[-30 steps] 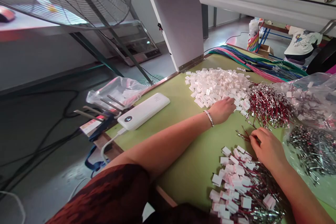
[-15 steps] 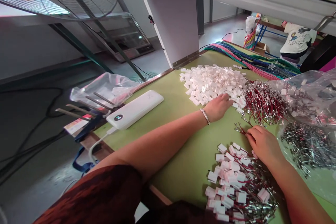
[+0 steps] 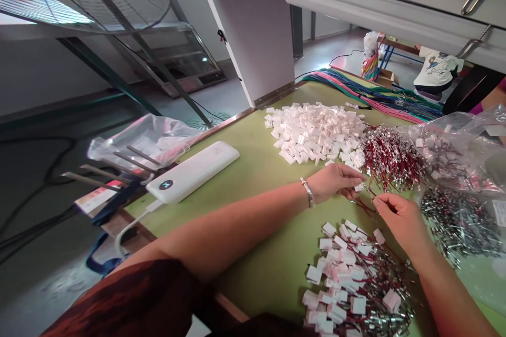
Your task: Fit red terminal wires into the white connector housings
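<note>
My left hand (image 3: 336,181), a bracelet at its wrist, pinches a small white connector (image 3: 359,187) between thumb and fingers, with thin red wires hanging below. Close on its right, my right hand (image 3: 397,213) is closed on a red wire with a metal end, near the connector. Behind my left hand lies a heap of loose white connectors (image 3: 314,129). A bundle of red wires with metal tips (image 3: 391,158) lies behind my right hand. Nearer me is a pile of white connectors with wires fitted (image 3: 342,279).
A white power bank (image 3: 195,171) with a cable lies on the green table (image 3: 253,189). Clear bags (image 3: 454,152) and dark metal-tipped pieces (image 3: 460,221) are at right. Long coloured wires (image 3: 367,92) run along the back. A person (image 3: 437,68) sits beyond.
My left hand has come from the white heap towards me and now holds a connector beside my right hand. The wires near my right fingertips have shifted, and the view has moved slightly.
</note>
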A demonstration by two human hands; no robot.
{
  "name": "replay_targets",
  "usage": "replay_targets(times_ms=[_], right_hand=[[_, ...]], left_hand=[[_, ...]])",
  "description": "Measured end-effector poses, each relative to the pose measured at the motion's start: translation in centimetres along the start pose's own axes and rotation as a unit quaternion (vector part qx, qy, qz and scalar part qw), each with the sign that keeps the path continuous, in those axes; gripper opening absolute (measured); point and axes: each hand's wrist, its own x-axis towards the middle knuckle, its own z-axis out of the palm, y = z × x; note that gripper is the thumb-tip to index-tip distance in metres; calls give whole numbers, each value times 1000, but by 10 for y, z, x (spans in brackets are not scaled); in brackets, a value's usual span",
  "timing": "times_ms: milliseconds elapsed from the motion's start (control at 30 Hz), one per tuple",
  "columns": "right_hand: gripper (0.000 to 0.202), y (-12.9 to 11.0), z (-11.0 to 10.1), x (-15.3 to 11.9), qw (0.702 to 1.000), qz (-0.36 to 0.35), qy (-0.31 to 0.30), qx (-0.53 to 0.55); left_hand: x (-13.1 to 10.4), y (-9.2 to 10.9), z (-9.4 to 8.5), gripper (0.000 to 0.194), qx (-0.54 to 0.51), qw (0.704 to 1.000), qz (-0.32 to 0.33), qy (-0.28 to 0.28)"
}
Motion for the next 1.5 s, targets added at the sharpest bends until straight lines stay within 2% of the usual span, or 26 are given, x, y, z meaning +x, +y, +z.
replay_targets(times_ms=[67,133,267,333,433,500,633,700,900,1133,1367,1500], right_hand=[[26,2,2,-1,999,-21,26,-24],[25,4,3,-2,996,-47,48,-63],[23,6,5,-3,984,-86,75,-137],[23,5,5,-4,984,-82,64,-142],[26,5,6,-3,997,-45,1,-67],[27,5,7,-3,999,7,-45,19],[27,4,8,0,965,156,-103,182],[27,3,7,1,947,194,-118,229],[26,-5,0,-1,927,222,-145,263],[26,-6,-1,-2,927,222,-153,262],[26,-8,-3,-2,917,234,-160,282],[26,-8,-2,-2,925,234,-164,251]], left_hand=[[0,-3,4,8,-63,997,-39,11],[-1,-4,5,11,-96,993,-63,13],[-2,-4,4,9,-121,990,-69,0],[-3,-5,5,8,-127,990,-62,-13],[-3,-7,6,12,-132,990,-41,-33],[-3,-9,6,15,-130,990,-27,-45],[-2,-12,5,16,-129,990,-4,-60],[-1,-12,4,16,-115,991,9,-66],[-1,-8,3,13,1,996,69,-62],[-2,-9,1,16,-23,991,59,-114],[-5,-3,0,13,2,989,75,-127],[-6,-3,3,11,41,989,71,-125]])
